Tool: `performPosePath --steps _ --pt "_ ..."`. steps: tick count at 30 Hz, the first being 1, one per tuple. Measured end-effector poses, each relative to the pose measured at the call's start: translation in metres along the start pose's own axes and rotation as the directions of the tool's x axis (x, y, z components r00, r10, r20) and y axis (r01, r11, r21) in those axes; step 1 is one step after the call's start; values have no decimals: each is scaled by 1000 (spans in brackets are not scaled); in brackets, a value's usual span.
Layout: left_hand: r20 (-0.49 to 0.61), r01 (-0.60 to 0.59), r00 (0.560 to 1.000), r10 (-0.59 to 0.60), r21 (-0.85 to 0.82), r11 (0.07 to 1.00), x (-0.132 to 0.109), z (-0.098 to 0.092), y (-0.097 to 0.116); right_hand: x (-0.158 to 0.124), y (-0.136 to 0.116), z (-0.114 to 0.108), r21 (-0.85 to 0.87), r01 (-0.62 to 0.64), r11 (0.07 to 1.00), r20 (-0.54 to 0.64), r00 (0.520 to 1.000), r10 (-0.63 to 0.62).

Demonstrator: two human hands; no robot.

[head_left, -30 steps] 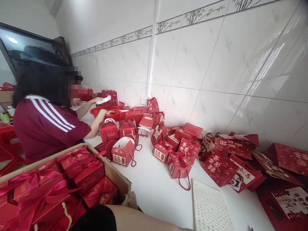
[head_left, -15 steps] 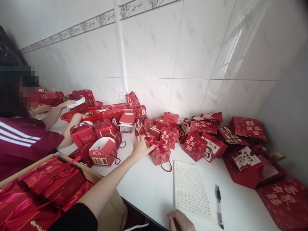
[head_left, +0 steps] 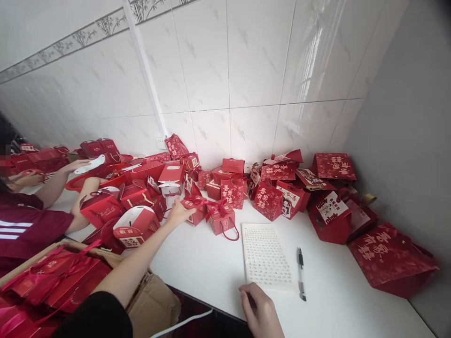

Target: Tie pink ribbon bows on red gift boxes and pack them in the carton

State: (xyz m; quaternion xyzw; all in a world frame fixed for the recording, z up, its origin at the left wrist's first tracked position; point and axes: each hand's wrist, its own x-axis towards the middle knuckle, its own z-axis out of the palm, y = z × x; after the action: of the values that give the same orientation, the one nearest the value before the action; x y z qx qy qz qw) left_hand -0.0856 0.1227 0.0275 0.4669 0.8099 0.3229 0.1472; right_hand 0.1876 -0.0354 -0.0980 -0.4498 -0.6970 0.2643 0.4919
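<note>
My left hand reaches across the white table and closes its fingers on a small red gift box with a ribbon. Beside it stands another small red ribbon box with a cord handle. My right hand rests at the near table edge, fingers curled, touching the lower corner of a sheet of paper with rows of writing. A black pen lies just right of the sheet. What the right hand holds, if anything, I cannot make out.
Many red gift boxes and bags are piled along the tiled wall. A large red bag lies at right. A cardboard carton of red ribboned boxes sits at lower left. Another person in a maroon striped shirt handles boxes at left.
The view has swung right. My left hand reached out to the ribboned boxes and closed on one; my right hand came into view at the paper's lower corner.
</note>
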Motion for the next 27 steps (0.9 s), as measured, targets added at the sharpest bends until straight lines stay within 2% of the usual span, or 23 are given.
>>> performPosePath --steps 3,5,8,10,12,15,16,17,18,19,21,24,27 --pt "-7 -17 1000 17 7 1000 -7 -44 -8 2 -1 -4 50 -57 997 1 998 57" --pt "-13 -108 994 107 -55 993 -23 -74 -10 3 -1 -9 58 -74 996 5 997 74" --pt "102 -272 950 294 -185 944 -62 -104 -6 6 0 -16 33 -120 992 4 993 120" --pt "256 -374 861 439 -265 889 -89 -109 0 6 0 -20 21 -193 981 4 981 193" --pt "453 -407 728 515 -321 855 -107 -101 4 6 1 -23 23 -266 964 15 964 265" --pt "753 -374 487 443 -279 885 -110 -73 1 4 2 -26 54 -308 950 38 951 307" --pt "809 -397 425 407 -237 887 -106 -62 -2 3 2 -27 73 -306 949 39 952 304" --pt "834 -443 395 386 -195 875 -101 -51 -5 3 3 -28 91 -300 950 38 954 297" --pt "827 -487 414 380 -151 860 -97 -42 -7 2 3 -29 104 -289 952 38 957 287" --pt "806 -514 451 383 -115 850 -94 -34 -9 2 2 -29 106 -273 956 40 962 270" --pt "736 -503 563 376 -57 863 -99 -28 -6 1 0 -29 71 -222 972 42 975 219" --pt "658 -465 680 323 47 884 -133 -32 8 0 -6 -25 0 -123 992 13 992 123" --pt "654 -481 718 240 217 850 -176 -35 26 -1 -10 -19 18 -81 997 -13 997 81"
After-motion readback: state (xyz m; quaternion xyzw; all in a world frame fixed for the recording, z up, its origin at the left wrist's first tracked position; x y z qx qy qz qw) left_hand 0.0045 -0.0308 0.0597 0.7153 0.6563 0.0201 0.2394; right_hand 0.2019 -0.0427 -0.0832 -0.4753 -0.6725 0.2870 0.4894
